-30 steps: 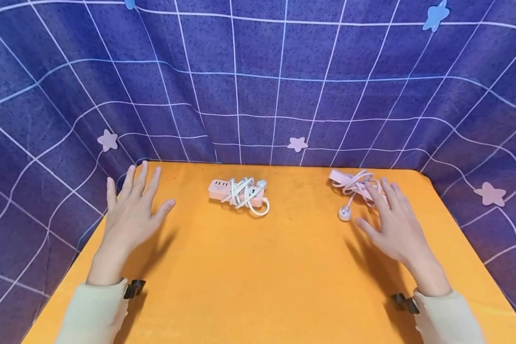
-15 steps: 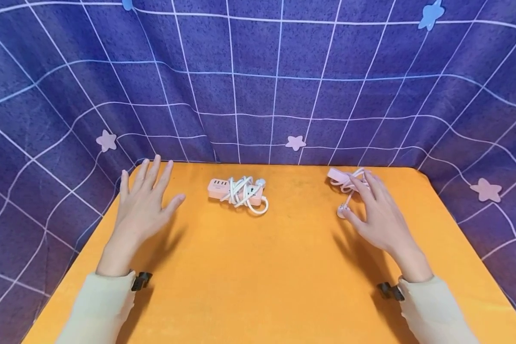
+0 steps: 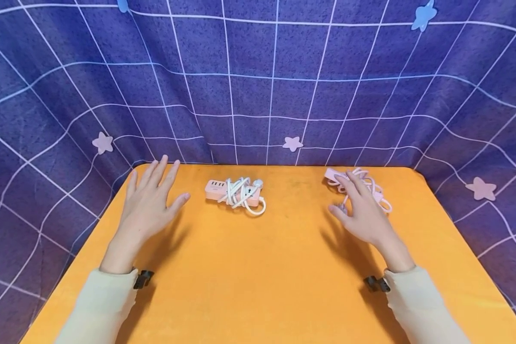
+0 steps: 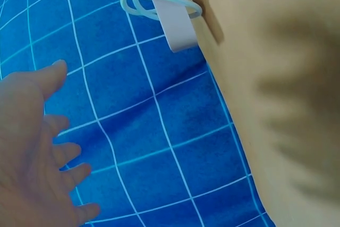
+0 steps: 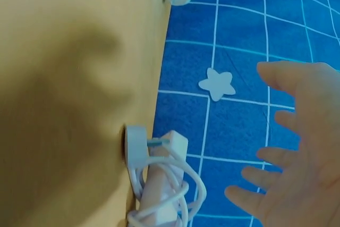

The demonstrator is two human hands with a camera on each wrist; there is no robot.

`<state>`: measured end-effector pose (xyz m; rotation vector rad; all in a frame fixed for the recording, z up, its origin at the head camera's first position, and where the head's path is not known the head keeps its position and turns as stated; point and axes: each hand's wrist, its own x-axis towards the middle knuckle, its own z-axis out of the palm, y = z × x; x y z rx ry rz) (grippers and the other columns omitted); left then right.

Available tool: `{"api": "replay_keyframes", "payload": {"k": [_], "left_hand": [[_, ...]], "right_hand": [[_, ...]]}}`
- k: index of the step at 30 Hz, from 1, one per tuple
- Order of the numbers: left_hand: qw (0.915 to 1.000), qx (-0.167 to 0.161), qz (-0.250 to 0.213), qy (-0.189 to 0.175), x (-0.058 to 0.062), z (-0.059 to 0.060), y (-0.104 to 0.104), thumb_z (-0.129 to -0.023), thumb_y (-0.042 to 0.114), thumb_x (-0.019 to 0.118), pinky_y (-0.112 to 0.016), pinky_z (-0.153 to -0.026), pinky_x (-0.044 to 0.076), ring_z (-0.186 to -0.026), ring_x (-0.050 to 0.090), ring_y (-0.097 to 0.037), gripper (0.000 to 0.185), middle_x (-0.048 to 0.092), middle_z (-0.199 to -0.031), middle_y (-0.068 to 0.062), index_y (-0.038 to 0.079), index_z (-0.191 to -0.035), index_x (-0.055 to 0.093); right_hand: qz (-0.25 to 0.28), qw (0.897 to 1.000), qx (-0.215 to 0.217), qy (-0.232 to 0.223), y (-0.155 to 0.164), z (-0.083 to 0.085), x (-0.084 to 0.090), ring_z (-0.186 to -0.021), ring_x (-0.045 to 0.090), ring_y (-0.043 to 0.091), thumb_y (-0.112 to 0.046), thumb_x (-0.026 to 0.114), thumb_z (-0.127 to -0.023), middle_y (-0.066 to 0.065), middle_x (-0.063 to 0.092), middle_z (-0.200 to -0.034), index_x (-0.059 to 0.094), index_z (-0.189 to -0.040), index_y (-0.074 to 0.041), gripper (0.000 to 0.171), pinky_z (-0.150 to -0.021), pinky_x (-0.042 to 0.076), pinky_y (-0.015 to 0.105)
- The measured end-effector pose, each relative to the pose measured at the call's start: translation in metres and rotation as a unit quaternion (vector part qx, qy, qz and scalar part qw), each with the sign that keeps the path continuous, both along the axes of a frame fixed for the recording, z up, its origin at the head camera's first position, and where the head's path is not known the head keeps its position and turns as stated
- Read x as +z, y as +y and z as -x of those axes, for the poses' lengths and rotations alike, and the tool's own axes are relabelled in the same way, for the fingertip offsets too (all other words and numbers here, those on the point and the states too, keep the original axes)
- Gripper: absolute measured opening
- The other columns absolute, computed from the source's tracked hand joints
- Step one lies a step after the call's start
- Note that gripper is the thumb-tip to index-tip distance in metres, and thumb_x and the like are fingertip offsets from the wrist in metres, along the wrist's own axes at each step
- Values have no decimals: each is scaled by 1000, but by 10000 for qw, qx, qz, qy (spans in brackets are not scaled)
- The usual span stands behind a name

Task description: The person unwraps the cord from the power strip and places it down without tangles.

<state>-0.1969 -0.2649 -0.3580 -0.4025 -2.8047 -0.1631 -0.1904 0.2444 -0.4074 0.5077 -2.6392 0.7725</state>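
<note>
A pink power strip (image 3: 216, 190) wrapped in its white cord lies left of centre near the table's back edge. Farther right lies a paler pink-lilac power strip (image 3: 333, 175), also bound in its cord, partly hidden in the head view behind my right hand (image 3: 363, 212). That hand hovers over the table, fingers spread and holding nothing. In the right wrist view, the plug (image 5: 136, 147) of the lilac strip stands on the table, apart from the fingers. My left hand (image 3: 148, 208) floats over the table's left side, fingers spread, to the left of the pink strip and not touching it.
An orange-covered table (image 3: 258, 277) reaches toward me. Behind it and at both sides hangs a blue curtain (image 3: 249, 95) with a white grid and several stars, one being a pale star (image 3: 292, 144) low at the back.
My right hand has moved left in front of the lilac power strip, uncovering its right end. The left hand has shifted a little to the right. Both power strips stay in place.
</note>
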Motion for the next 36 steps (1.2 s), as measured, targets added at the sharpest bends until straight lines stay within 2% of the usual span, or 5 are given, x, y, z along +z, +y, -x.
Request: {"api": "replay_keyframes", "payload": {"k": [5, 9, 18, 25, 36], "left_hand": [[9997, -168, -134, 90, 2, 4, 5, -107, 55, 54, -68, -127, 3, -162, 16, -41, 81, 13, -178, -13, 22, -172, 17], [9995, -251, -181, 59, 2, 7, 8, -107, 53, 56, -68, -127, 7, -160, 21, -43, 80, 19, -176, -17, 20, -171, 22], [9983, -399, -428, 21, -2, 11, 12, -107, 50, 59, -67, -127, 14, -157, 26, -46, 78, 24, -174, -18, 20, -170, 26], [9976, -412, -550, -33, -6, 13, 14, -107, 50, 59, -69, -122, 23, -154, 31, -47, 77, 26, -174, -17, 24, -170, 25], [9939, -632, -894, 111, -12, 16, 18, -106, 45, 64, -70, -118, 31, -151, 36, -47, 72, 36, -169, -17, 22, -168, 34]], "right_hand": [[191, 9996, 141, -131, -9, 6, 0, -149, 35, 54, -26, 79, -96, 24, 30, -169, 41, -162, -18, 76, -114, 32, 77], [312, 9990, 241, -211, -20, 12, -1, -146, 43, 48, -24, 78, -97, 23, 32, -168, 44, -160, -12, 73, -109, 45, 67], [522, 9971, 491, -240, -47, 27, -9, -155, 33, 41, -25, 78, -97, 21, 39, -165, 47, -157, -8, 69, -126, 25, 62], [905, 9915, 840, -420, -68, 36, -18, -147, 45, 35, -22, 80, -96, 17, 43, -162, 50, -153, -5, 67, -111, 49, 54], [1593, 9765, 1215, -792, -93, 47, -26, -136, 54, 44, -10, 81, -94, 21, 48, -156, 50, -151, -2, 65, -108, 52, 59]]}}
